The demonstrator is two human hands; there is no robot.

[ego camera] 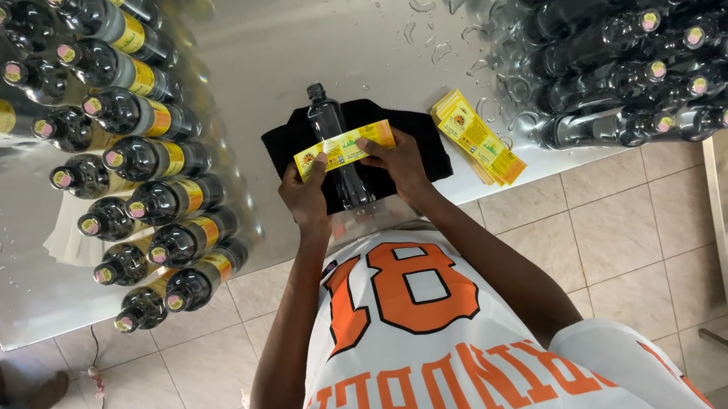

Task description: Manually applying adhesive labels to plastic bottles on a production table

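Between both hands, a yellow label (pixel 344 148) stretches across a dark bottle (pixel 336 146) lying on a black cloth (pixel 427 142) on the tabletop (pixel 308 20). Left hand (pixel 304 189) pinches one label end, right hand (pixel 396 159) the other, forearms angled inward. Beside them lies a label stack (pixel 477 137).

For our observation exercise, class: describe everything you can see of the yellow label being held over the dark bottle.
The yellow label is a thin, narrow strip, paper-like, with small printed marks and a reddish patch. It is stretched flat and nearly level, tilted slightly up to the right, across the middle of the dark bottle, which lies on a black cloth on the metal table. The left hand pinches its left end and the right hand its right end. More such labels lie stacked to its right.
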